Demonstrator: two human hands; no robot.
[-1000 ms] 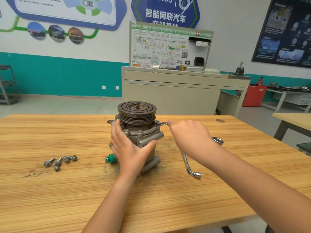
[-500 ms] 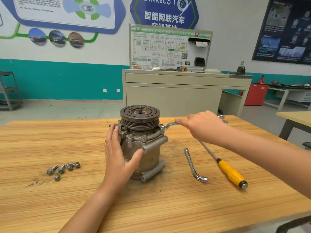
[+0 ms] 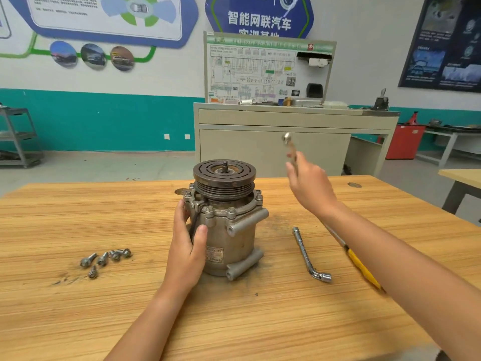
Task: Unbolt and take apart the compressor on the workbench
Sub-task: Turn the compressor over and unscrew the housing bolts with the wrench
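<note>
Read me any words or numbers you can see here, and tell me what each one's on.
"智能网联汽车": blue wall sign; line beneath half hidden.
"HV": wiring diagram board; rest too small.
Unreadable, too blurred: compressor label, left wall panel, dark poster.

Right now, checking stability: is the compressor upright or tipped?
Upright: the compressor stands on its base, pulley on top, left hand gripping its side.
</note>
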